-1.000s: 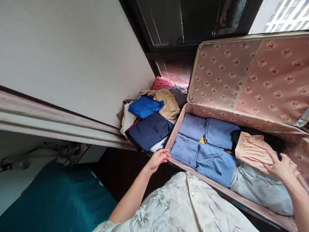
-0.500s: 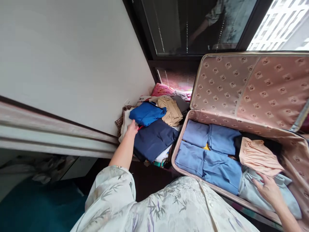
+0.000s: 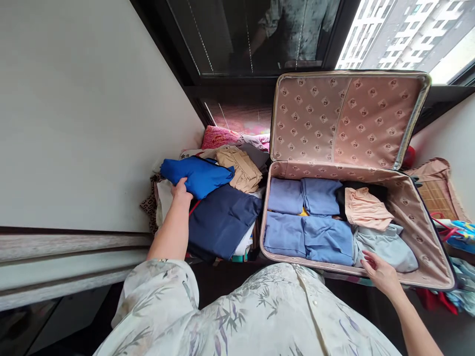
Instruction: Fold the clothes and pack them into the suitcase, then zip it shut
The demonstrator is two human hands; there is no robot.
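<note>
My left hand grips the near edge of a bright blue folded garment, its fingers partly hidden by the cloth. Under and in front of it lies a dark navy garment on the pile. Beside the blue cloth sits a beige garment with a gathered edge. My right hand, fingers apart and holding nothing, is at the near rim of an open suitcase, by a pale grey garment. Folded blue garments, a peach garment and a black cloth lie inside too.
The suitcase lid stands raised against the window. A white wall rises at the left. Behind the pile is a pink patterned cloth. A woven basket-like item and more clothes lie right of the suitcase.
The view has turned right, showing more beyond the suitcase. My left hand now has hold of the blue garment, which has shifted left on the pile. My right hand has drawn back toward the near rim.
</note>
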